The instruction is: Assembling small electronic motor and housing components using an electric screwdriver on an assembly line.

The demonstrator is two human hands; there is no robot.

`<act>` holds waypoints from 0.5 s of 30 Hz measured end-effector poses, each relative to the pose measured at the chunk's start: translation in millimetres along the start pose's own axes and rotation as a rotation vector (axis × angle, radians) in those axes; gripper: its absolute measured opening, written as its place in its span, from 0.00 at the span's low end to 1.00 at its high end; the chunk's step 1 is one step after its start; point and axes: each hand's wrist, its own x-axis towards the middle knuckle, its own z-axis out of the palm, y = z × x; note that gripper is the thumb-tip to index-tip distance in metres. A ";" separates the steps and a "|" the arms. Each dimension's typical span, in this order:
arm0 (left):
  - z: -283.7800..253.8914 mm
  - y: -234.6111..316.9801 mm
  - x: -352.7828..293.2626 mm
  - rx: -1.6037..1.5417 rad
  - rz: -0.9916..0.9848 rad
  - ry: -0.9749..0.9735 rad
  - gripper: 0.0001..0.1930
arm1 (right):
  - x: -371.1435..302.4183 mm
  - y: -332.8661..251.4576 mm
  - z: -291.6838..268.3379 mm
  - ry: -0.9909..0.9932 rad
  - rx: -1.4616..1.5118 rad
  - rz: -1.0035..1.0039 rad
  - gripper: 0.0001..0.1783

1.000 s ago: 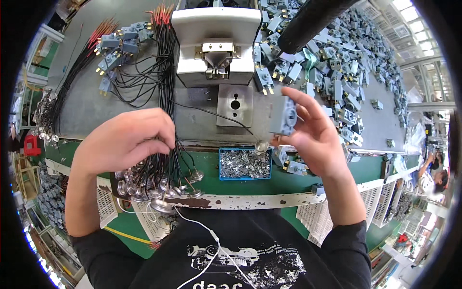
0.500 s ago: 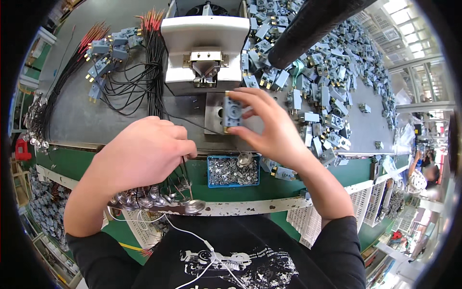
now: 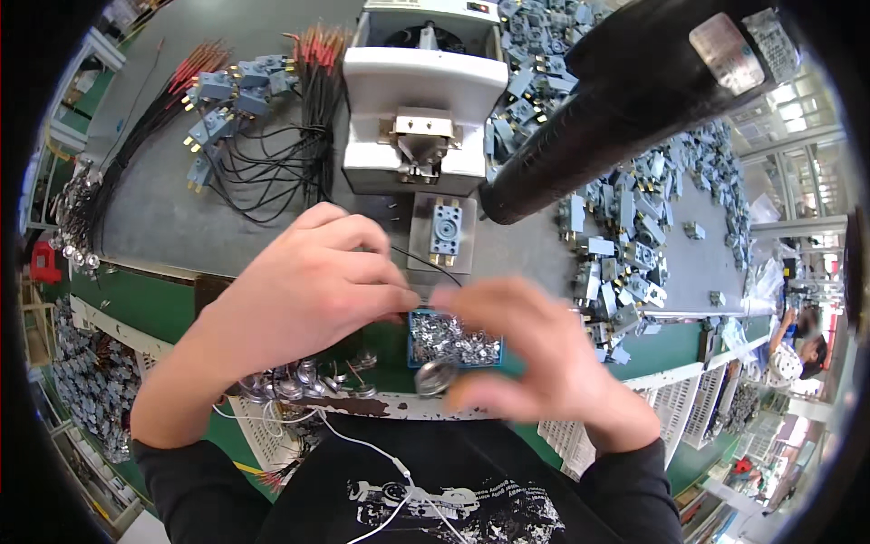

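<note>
Your left hand (image 3: 308, 290) pinches a wire (image 3: 426, 265); right hand (image 3: 530, 358) (blurred) holds a disc (image 3: 435, 376) over the tray (image 3: 453, 337). Loose grip could drop it.

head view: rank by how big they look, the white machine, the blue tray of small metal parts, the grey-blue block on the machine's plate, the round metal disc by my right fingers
1. white machine
2. blue tray of small metal parts
3. grey-blue block and round metal disc: they look about alike, and the disc may be nearer the camera, so no ranking.

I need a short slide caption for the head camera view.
Two bare hands, left hand and right hand, meet above a blue tray of small metal parts.
</note>
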 end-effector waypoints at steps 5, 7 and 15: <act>25.3 3.7 -1.1 -0.187 -0.017 -0.019 0.17 | -4.8 -3.6 8.6 0.014 -0.241 -0.200 0.18; 27.3 16.1 0.0 -0.102 -0.049 -0.006 0.14 | -5.0 7.0 1.8 0.076 -0.004 0.050 0.14; 5.8 -6.5 16.7 -0.135 -0.007 -0.044 0.11 | -4.4 30.1 -6.1 -0.081 0.212 0.306 0.11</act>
